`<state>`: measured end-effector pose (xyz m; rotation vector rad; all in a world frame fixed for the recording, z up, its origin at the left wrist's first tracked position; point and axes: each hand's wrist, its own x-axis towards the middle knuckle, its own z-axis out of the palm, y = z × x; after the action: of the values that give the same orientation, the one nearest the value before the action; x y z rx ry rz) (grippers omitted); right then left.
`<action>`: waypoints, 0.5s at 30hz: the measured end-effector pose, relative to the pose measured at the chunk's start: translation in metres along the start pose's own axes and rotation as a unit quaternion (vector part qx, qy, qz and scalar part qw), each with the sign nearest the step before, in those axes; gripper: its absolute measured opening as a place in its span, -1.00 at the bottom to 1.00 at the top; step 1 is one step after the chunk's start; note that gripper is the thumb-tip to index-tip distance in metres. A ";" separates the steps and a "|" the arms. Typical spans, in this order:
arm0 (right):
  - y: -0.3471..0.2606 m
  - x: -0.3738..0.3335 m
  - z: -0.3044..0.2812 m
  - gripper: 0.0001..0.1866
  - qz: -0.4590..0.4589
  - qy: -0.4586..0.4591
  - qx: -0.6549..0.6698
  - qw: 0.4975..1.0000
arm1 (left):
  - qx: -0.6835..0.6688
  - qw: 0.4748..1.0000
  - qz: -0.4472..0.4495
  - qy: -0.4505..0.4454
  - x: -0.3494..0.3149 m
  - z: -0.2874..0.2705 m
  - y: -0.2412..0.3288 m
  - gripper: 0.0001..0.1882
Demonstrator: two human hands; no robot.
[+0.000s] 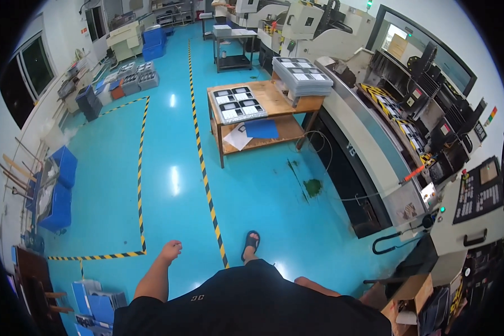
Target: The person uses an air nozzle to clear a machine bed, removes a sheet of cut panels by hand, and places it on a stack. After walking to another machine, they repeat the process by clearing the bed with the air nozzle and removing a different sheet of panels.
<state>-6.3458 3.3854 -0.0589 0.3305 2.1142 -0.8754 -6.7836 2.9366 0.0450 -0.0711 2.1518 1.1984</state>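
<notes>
My left hand (pixel 172 250) hangs low over the blue floor, away from any object. Its fingers are loosely bent with small gaps between them, and nothing shows in it. On the right, a bare part of my right arm (pixel 318 285) sticks out beside my black shirt; its fingers cannot be made out. Ahead stands a wooden worktable (pixel 285 95). A grey tray (pixel 238 105) of black and white rectangular parts lies on its left end, and a stack of similar trays (pixel 302 78) on its right end.
Yellow-black tape (pixel 200 154) runs along the floor past my sandalled foot (pixel 251 245). A large machine (pixel 369 151) with a control panel (pixel 480 190) lines the right side, near a green puddle (pixel 312 187). Blue bins (pixel 56 207) stand along the left wall.
</notes>
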 end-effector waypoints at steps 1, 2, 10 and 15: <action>-0.002 0.018 -0.041 -0.44 -0.003 -0.002 -0.005 1.000 | -0.002 0.999 -0.021 -0.025 0.021 0.004 0.002 -0.70; -0.006 0.036 -0.079 -0.49 0.045 0.021 0.014 0.999 | 0.000 0.998 -0.040 -0.052 0.043 0.009 0.005 -0.63; -0.041 0.145 -0.406 -0.38 0.133 0.213 0.081 0.964 | 0.116 0.970 -0.033 -0.213 0.115 0.043 0.023 -0.62; -0.080 0.212 -0.512 -0.45 0.079 0.341 0.090 0.933 | 0.151 0.959 0.041 -0.236 0.212 0.021 0.094 -0.63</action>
<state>-6.8202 3.6652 0.0393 1.0082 2.5807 -0.9493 -6.9702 3.0624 -0.0145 0.4013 1.8931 0.8126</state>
